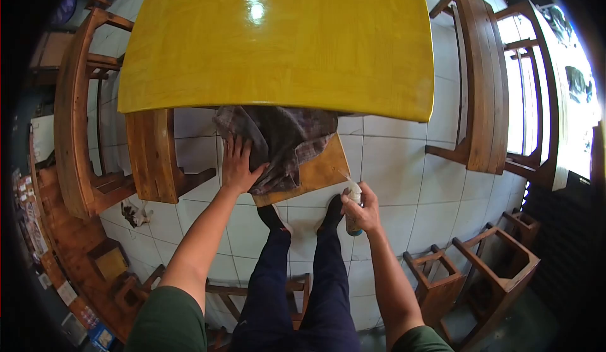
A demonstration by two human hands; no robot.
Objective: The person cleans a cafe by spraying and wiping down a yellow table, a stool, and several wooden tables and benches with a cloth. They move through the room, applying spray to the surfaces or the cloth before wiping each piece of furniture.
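- My left hand point(238, 166) lies flat, fingers spread, on the grey checked cloth point(281, 144), pressing it onto the seat of the wooden stool point(319, 172) that stands half under the near edge of the yellow table point(278, 43).
- My right hand point(361, 210) is closed round a small spray bottle point(353, 210), nozzle up and turned toward the stool's bare corner; the two hands are well apart.
- The cloth is bunched over the left and rear of the seat, with part of it tucked beneath the table edge; the front right corner shows bare wood.
- To do this well, I judge I should aim the nozzle squarely at the uncovered wood, keep the spray off the tiled floor point(391, 156), and keep my palm flat so the cloth wipes evenly to the edges.
- My feet stand just before the stool, so leaning on it too hard could make it shift.
- Wooden benches point(483, 87) flank the table on both sides.
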